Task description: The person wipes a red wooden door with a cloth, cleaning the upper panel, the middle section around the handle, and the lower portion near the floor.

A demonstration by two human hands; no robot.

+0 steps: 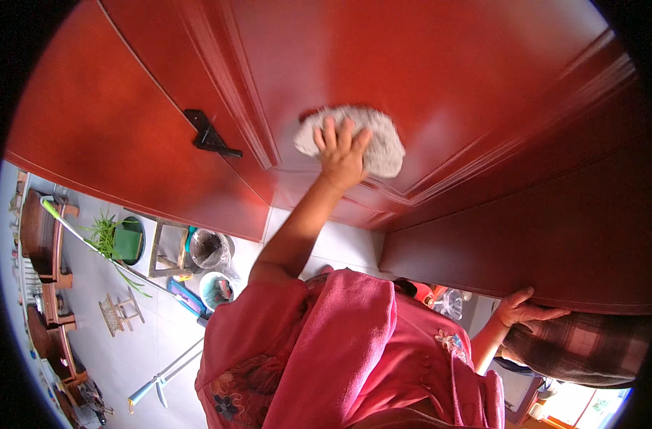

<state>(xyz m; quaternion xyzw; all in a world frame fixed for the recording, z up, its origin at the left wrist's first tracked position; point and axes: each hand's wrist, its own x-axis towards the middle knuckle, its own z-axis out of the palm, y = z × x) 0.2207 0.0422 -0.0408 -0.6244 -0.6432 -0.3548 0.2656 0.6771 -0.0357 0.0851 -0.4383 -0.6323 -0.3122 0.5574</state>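
My left hand (343,158) presses a bunched, pale grey cloth (385,147) flat against a glossy red panelled door (411,69). The fingers are spread over the cloth, and both are slightly blurred. To the left of that hand, a black lever handle (212,138) sits beside the seam between the door and another red panel (117,123). Far over to the right, my right hand (527,311) grips the lower edge of a dark red-brown panel (519,246). Its thumb lies on the near face, and part of the fingers is hidden.
Pale tiles (159,343) cover the floor. At left stand a potted plant (109,236), a lined bin (210,248), a bucket (217,289), a small stool (121,313) and wooden chairs (47,236). A long-handled tool (159,383) lies nearby. Plaid fabric (588,343) hangs at right.
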